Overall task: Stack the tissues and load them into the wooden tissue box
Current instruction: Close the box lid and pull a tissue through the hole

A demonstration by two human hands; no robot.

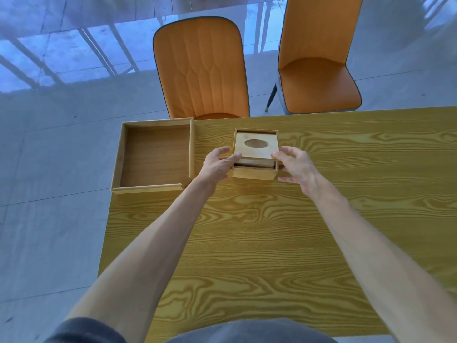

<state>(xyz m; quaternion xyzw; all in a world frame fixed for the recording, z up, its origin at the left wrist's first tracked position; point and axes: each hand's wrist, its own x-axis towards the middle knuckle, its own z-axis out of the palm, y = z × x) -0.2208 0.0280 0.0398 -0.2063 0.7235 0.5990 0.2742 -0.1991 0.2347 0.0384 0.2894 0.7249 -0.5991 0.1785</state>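
The wooden tissue box (254,172) stands on the table a little right of centre. Its flat lid (257,151), with an oval hole, sits partly slid in along the top, leaving a gap at the near edge. In that gap a pale stack of tissues (254,162) shows inside the box. My left hand (217,164) is at the box's left side, its thumb touching the lid's near left corner. My right hand (295,164) is at the right side, fingertips on the lid's near right corner.
A shallow open wooden tray (154,188) lies at the table's far left corner. Two orange chairs (201,70) (319,60) stand beyond the table's far edge. The wood-grain table (259,243) stretches toward me; its left edge drops to a grey tiled floor.
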